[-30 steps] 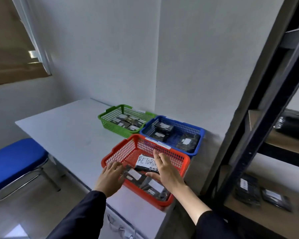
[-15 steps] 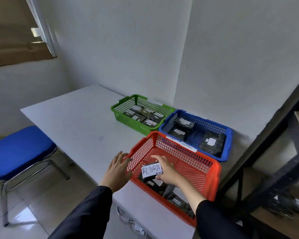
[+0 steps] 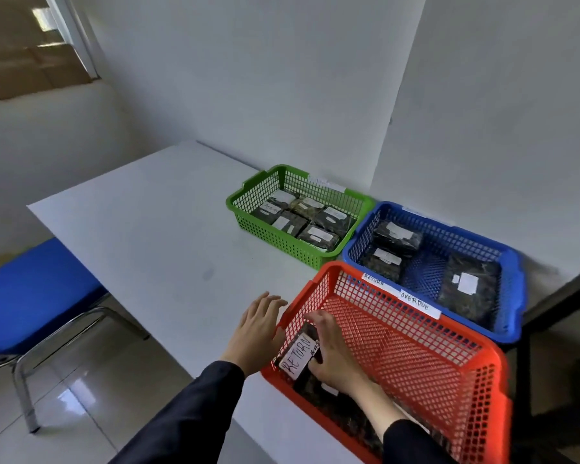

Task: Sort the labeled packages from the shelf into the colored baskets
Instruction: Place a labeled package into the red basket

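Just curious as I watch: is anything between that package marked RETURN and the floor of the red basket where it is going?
Nothing blocks it. The right hand already holds the RETURN package inside the red basket, low at its near left corner, beside other dark packages. The left hand rests outside against the basket's wall.

Three baskets on table (image 3: 141,236). RETURN-labelled basket (image 3: 449,360) nearest; package-filled basket (image 3: 255,209) behind-left of it; third basket (image 3: 513,272) directly behind. Chair (image 3: 37,296) left.
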